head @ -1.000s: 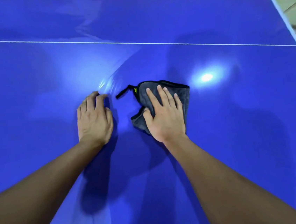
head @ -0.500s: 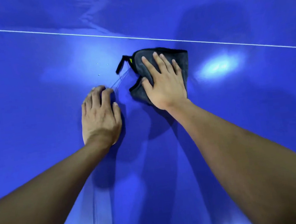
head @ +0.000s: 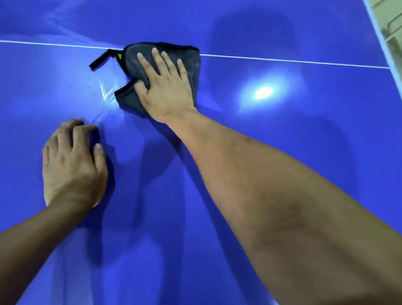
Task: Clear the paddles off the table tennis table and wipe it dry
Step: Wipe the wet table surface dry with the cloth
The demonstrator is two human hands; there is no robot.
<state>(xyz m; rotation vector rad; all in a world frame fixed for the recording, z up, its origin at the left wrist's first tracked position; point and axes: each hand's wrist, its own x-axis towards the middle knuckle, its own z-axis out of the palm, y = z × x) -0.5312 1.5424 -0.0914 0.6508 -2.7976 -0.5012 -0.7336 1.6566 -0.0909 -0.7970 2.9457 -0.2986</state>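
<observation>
Head view: right hand (head: 165,86), fingers straight, presses grey cloth (head: 192,64) on blue table (head: 293,142); left hand (head: 72,166), fingers loosely curled, rests nearer-left.

The right hand (head: 165,84) reaches far with fingers spread flat (palm down), the left hand (head: 72,163) nearer, fingers slightly curled.

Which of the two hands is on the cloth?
The right hand, fingers spread flat on the grey cloth at the white line. The left hand rests on the bare blue table, apart from the cloth.
</observation>
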